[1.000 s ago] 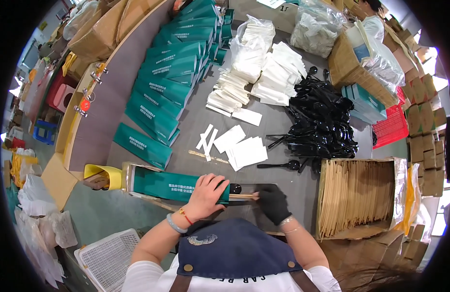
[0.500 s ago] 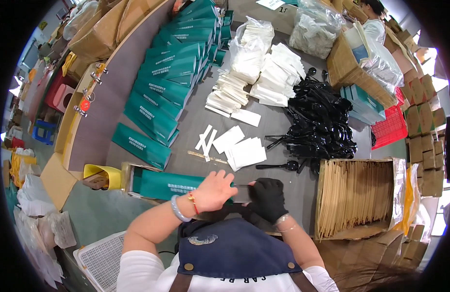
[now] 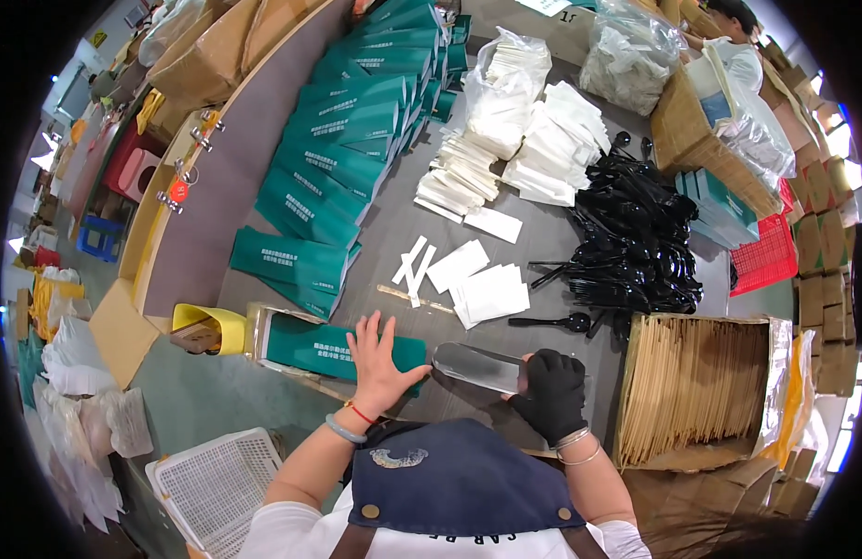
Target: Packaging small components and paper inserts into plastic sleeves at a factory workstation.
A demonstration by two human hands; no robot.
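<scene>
My left hand (image 3: 379, 371), bare, is spread with the fingers apart over the right end of a flat green printed sleeve (image 3: 300, 345). That sleeve lies in a narrow open box (image 3: 257, 337) at the table's near edge. My right hand (image 3: 554, 396), in a black glove, grips the right end of a long, shiny grey piece with a rounded end (image 3: 477, 366). Its material I cannot tell. The rounded tip points left, close to my left thumb. Beyond my hands lie small white paper packets (image 3: 496, 293) and narrow white strips (image 3: 414, 270).
Green sleeves (image 3: 305, 200) overlap in a row along the left board. White packets (image 3: 552, 149) and black plastic spoons (image 3: 636, 233) are heaped farther back. At right stands a carton of thin wooden sticks (image 3: 696, 387); a yellow container (image 3: 212, 328) is at left. Another person (image 3: 738, 65) is at far right.
My left hand has opened and moved left onto the boxed sleeve. My right hand has drawn away to the right with the grey piece. Another green sleeve now lies at the row's near end.
</scene>
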